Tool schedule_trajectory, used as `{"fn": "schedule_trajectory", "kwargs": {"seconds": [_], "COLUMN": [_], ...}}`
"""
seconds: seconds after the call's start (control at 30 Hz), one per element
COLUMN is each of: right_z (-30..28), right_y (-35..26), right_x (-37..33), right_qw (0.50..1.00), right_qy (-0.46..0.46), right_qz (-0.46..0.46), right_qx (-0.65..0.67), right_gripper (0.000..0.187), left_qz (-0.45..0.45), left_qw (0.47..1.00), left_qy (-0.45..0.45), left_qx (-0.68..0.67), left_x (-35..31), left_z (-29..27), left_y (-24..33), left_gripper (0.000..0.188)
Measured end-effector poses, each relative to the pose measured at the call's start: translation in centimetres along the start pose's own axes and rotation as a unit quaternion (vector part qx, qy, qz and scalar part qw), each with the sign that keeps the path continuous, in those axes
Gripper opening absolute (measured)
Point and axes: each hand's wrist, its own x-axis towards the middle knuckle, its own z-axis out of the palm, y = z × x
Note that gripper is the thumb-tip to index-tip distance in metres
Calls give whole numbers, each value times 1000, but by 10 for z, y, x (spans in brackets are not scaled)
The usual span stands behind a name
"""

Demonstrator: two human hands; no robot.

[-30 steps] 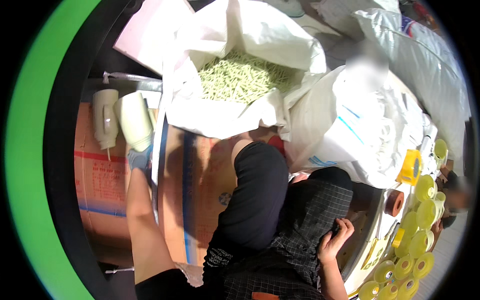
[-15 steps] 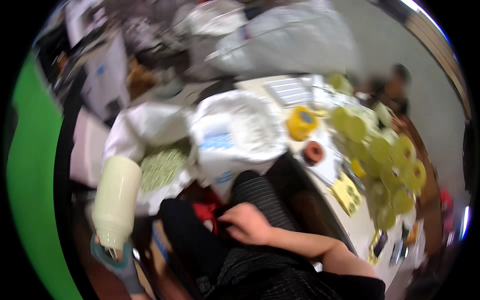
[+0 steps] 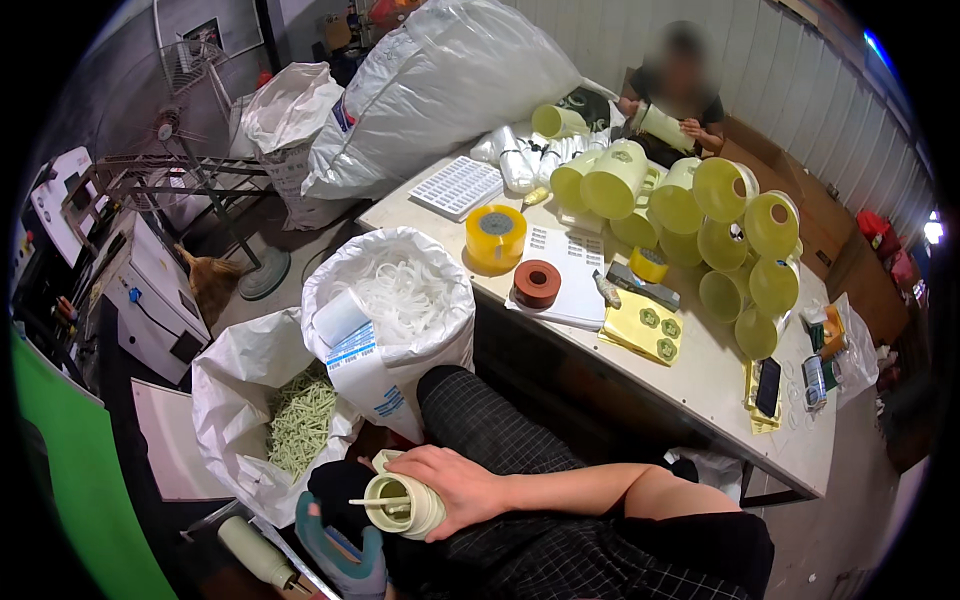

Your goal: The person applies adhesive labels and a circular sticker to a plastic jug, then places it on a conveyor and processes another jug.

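Observation:
My right hand (image 3: 455,490) is wrapped around a pale green bottle (image 3: 420,513) above my lap. The bottle's threaded mouth faces up and toward the left, with pale sticks in it, one jutting out leftward. My left hand (image 3: 345,560), in a grey and teal glove, is beside that mouth with thumb and fingers apart, not gripping the bottle. A second pale green bottle (image 3: 255,552) lies tilted farther left, thin pieces at its lower end. Ahead of my hands, a white sack (image 3: 230,400) holds a heap of pale green sticks (image 3: 300,422).
Another white sack (image 3: 395,385) holds clear plastic rings (image 3: 390,290). On the white table (image 3: 745,430) are yellow tape (image 3: 496,238), brown tape (image 3: 537,284), label sheets and stacked pale green cylinders (image 3: 722,190). A person (image 3: 680,100) sits across, holding a cylinder. A fan stands at far left.
The pale bottle that my left hand held raised is now down at the lower left, and that hand has moved right. My right hand now holds a bottle. The view has turned and sharpened.

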Motion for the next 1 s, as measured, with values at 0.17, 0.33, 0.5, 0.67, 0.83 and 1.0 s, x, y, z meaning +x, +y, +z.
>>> {"fn": "schedule_trajectory", "kwargs": {"seconds": [0.17, 0.33, 0.5, 0.67, 0.83, 1.0], "right_z": [21, -5, 33, 28, 31, 33], "right_y": [-13, -34, -3, -3, 4, -1], "right_x": [-1, 36, 10, 5, 6, 59], "right_qw": [998, 985, 997, 998, 996, 982], "right_qy": [52, -98, 77, 53, 87, 159], "right_qz": [33, 129, 14, 20, 9, -93], "right_qx": [-35, -54, -15, -1, -20, -54], "right_gripper": [101, 85, 79, 90, 76, 60], "left_qz": [-92, 10, 14, 13, -33, 50], "left_qw": [986, 994, 991, 987, 980, 990], "left_qy": [-50, -45, -76, -110, -185, 19], "left_qx": [-132, 100, 108, 120, 66, 130], "left_x": [-28, -2, -9, -13, -1, 27], "left_z": [56, 47, 51, 49, 43, 29], "left_y": [15, 31, 43, 42, 49, 40], "left_gripper": [78, 50, 39, 43, 34, 69]}}
